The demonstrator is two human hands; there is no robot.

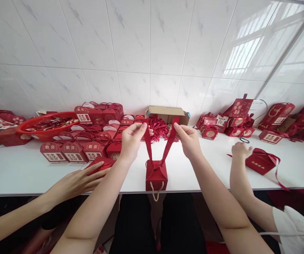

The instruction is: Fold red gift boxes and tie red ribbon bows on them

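In front of me at the table's edge stands a small red gift box (157,176) with a rope handle (155,192) hanging down its near side. A red ribbon (168,146) rises from its top in two tails spread into a V. My left hand (132,139) pinches the end of the left tail between thumb and fingers. The right tail's end is pinched in my right hand (188,138). Both hands are raised above the box and apart from each other. Behind them, a cardboard box (167,112) holds a bunch of red ribbons (159,128).
Rows of red boxes (72,152) and a red basin (46,131) of wrapped sweets fill the left. A co-worker's hand (88,180) rests on a box there. Another person's hand (241,150) is beside a ribboned red box (260,161) at right. More boxes (239,121) line the wall.
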